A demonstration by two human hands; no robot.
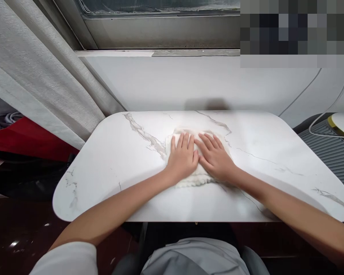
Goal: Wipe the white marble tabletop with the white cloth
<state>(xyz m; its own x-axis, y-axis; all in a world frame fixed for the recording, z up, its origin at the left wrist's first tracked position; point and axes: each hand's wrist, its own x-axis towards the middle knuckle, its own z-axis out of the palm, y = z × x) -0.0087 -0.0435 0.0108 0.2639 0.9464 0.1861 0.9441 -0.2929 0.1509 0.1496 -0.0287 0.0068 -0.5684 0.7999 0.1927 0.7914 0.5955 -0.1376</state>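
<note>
A white cloth (193,179) lies spread on the white marble-patterned table (103,164), around its middle. My left hand (184,154) rests flat on the left part of the cloth, fingers stretched out and pointing away from me. On the cloth's right part lies my right hand (215,156), also flat with its fingers extended. The two thumbs are close together, nearly touching. Neither hand grips the cloth; both are on top of it and cover much of its middle.
Behind the table is a white wall (160,80) beneath a window frame (160,32). A grey curtain (51,68) hangs at the left, next to a red cloth-like item (37,139). At the right, a white cable (335,103) hangs near a ribbed grey surface (329,145).
</note>
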